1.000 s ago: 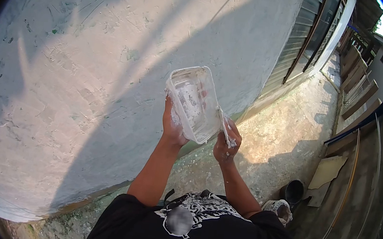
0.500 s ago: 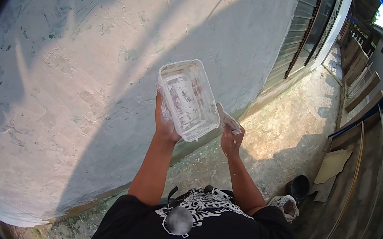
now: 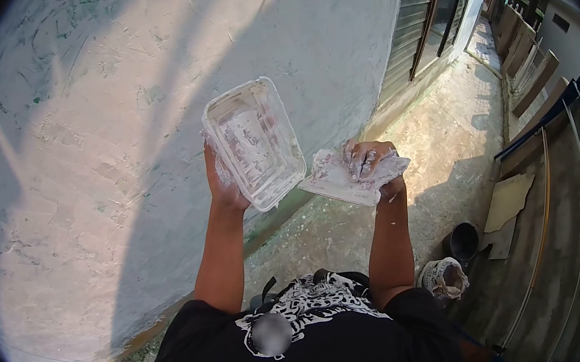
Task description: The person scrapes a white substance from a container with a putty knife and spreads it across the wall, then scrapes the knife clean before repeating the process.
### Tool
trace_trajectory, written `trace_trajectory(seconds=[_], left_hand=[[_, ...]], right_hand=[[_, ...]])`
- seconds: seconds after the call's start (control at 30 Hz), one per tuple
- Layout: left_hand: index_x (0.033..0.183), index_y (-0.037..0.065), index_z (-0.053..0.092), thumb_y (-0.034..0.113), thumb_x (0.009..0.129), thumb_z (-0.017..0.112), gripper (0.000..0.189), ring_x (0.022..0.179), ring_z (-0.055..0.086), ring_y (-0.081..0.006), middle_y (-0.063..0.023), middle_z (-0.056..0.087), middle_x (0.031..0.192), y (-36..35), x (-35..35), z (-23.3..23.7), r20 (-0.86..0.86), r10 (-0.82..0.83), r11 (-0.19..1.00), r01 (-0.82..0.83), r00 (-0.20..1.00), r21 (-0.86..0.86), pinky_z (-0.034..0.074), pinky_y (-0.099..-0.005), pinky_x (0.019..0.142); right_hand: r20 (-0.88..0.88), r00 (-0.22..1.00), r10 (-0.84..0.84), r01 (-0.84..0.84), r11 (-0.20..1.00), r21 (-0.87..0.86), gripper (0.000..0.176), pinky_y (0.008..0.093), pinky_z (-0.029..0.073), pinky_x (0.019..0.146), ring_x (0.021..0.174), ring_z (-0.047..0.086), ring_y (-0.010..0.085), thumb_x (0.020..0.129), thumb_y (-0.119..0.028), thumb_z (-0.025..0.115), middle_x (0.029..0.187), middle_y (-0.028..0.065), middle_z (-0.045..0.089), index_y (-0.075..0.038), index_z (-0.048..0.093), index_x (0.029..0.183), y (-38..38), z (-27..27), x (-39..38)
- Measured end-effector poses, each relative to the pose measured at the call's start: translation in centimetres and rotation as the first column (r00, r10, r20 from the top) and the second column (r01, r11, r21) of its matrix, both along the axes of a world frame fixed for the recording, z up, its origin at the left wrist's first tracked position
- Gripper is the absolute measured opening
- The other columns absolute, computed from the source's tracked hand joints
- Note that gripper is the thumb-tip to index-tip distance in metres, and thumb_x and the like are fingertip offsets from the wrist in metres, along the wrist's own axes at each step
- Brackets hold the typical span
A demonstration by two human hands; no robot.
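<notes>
My left hand (image 3: 223, 186) grips a clear plastic tub (image 3: 255, 141) from below and along its left side, tilted so its inside faces me. White putty smears coat the tub's floor and walls. In my right hand (image 3: 371, 160) is a flat putty scraper (image 3: 340, 179), its broad face crusted with white paste and turned up toward me. Putty-smeared fingers lie curled over the scraper's face. Its left corner comes right up to the tub's lower right rim. Beyond the tub stands a wall (image 3: 171, 96) with a rough whitish coat and green patches showing through.
A louvred window (image 3: 410, 34) is set in the wall further along. On the right of the concrete path (image 3: 446, 127) stand a black bucket (image 3: 461, 242) and an open white sack (image 3: 445, 277). Boards and long poles (image 3: 540, 231) lean along the right-hand wall.
My right hand has moved right and up, turning the scraper from edge-on to broad face up. The tub sits further left in view, and the camera's view has shifted.
</notes>
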State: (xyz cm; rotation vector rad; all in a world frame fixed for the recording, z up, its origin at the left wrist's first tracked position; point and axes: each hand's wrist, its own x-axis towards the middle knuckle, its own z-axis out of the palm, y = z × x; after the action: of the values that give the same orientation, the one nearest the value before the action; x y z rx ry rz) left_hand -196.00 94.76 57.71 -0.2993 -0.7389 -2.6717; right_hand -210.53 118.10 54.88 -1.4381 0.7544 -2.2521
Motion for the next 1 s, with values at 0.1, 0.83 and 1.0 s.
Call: trace_trajectory(seconds=[0.1, 0.83, 1.0], left_hand=[[0.145, 0.003, 0.036, 0.062, 0.096, 0.038, 0.077, 0.119, 0.056, -0.0333, -0.0224, 0.050, 0.138, 0.2, -0.1, -0.4, -0.033, -0.035, 0.998, 0.033, 0.999, -0.056, 0.048, -0.0473, 0.098], [0.144, 0.011, 0.040, 0.058, 0.095, 0.043, 0.068, 0.126, 0.048, -0.0361, -0.0143, 0.046, 0.142, -1.1, 0.9, -0.8, -0.157, 0.104, 0.992, -0.114, 0.982, -0.056, 0.045, -0.0536, 0.102], [0.144, 0.011, 0.041, 0.058, 0.095, 0.044, 0.068, 0.125, 0.050, -0.0341, -0.0130, 0.047, 0.140, -1.0, 1.0, -0.8, -0.172, 0.080, 0.997, -0.082, 0.982, -0.002, 0.045, -0.0522, 0.101]], right_hand=[[-0.170, 0.985, -0.016, 0.020, 1.000, 0.019, 0.031, 0.0373, 0.044, 0.074, 0.083, 0.055, 0.0277, 0.070, -0.031, 0.081, 0.078, 0.0117, 0.065, -0.003, 0.070, 0.067, 0.4, 0.4, 0.0], [-0.103, 0.983, -0.151, 0.145, 0.988, -0.058, 0.027, 0.0367, 0.043, 0.067, 0.074, 0.054, 0.0268, 0.063, -0.028, 0.084, 0.067, 0.0095, 0.062, -0.006, 0.071, 0.065, -1.4, 1.8, 1.0], [-0.141, 0.983, -0.117, 0.112, 0.993, -0.043, 0.026, 0.0359, 0.044, 0.067, 0.077, 0.054, 0.0265, 0.068, -0.027, 0.082, 0.070, 0.0103, 0.062, -0.004, 0.071, 0.069, -1.4, 1.6, 0.4]])
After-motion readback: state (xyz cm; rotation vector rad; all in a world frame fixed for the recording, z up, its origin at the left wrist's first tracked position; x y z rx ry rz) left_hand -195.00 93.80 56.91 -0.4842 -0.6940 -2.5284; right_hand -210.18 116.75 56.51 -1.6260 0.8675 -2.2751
